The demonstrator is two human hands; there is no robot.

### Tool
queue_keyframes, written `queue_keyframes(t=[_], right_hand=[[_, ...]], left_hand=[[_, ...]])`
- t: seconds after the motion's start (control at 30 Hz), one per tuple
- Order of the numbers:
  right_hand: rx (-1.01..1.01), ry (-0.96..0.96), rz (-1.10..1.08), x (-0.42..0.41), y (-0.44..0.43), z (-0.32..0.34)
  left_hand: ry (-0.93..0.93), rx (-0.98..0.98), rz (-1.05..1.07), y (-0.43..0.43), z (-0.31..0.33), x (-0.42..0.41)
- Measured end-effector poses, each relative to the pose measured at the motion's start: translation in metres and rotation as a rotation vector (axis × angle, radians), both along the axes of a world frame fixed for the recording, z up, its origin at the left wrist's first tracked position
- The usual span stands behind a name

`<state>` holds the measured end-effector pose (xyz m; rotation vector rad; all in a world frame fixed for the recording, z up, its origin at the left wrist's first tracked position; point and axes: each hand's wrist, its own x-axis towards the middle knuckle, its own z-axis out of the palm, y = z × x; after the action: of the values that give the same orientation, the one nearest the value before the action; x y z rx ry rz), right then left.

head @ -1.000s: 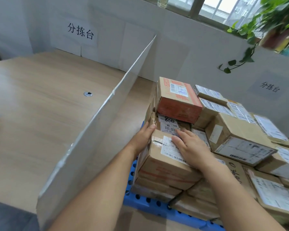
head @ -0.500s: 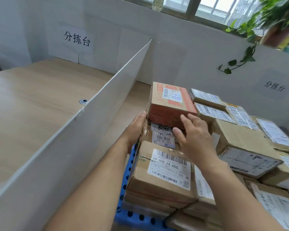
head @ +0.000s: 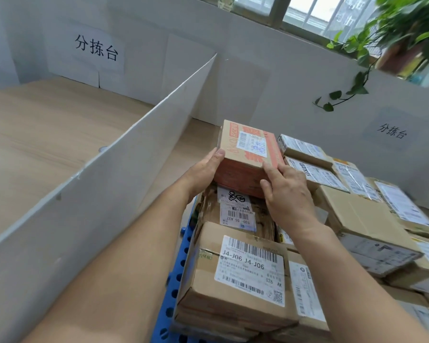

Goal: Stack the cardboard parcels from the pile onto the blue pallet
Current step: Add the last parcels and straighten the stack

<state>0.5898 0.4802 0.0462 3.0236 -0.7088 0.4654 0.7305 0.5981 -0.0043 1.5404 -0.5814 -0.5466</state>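
The red-taped parcel (head: 248,149), clamped by the fingers of the left hand (head: 203,174) and right hand (head: 289,196), was seemingly being squared atop the stack (head: 235,276) on the blue pallet (head: 169,308), with release judged next.

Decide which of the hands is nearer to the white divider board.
Left. The left hand grips the red parcel toward the divider board; the right hand grips its opposite side.

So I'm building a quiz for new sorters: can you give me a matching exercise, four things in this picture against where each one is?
Things
1 orange-taped parcel
2 J4-J06 parcel
3 blue pallet
4 white divider board

Places
A under the stacked parcels
B upright, left of the pallet
C between the left hand and right hand
D front of the stack, nearest the camera

Pairs: 1-C, 2-D, 3-A, 4-B
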Motion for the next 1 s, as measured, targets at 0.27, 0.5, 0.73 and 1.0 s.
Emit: queue_keyframes(t=[0.27,0.5,0.73,1.0], right_hand=[[-0.050,-0.033,-0.021,0.000,0.017,0.001],[0.048,0.111,0.030,-0.002,0.042,-0.019],[0.067,0.245,-0.007,0.002,0.051,-0.026],[0.092,0.231,-0.039,0.003,0.050,-0.029]], left_hand=[[0.057,-0.023,-0.037,0.009,-0.001,0.009],[0.209,0.073,0.005,0.019,-0.042,0.015],[0.231,0.070,-0.096,0.011,-0.056,0.010],[0.245,0.152,-0.065,0.018,-0.070,0.017]])
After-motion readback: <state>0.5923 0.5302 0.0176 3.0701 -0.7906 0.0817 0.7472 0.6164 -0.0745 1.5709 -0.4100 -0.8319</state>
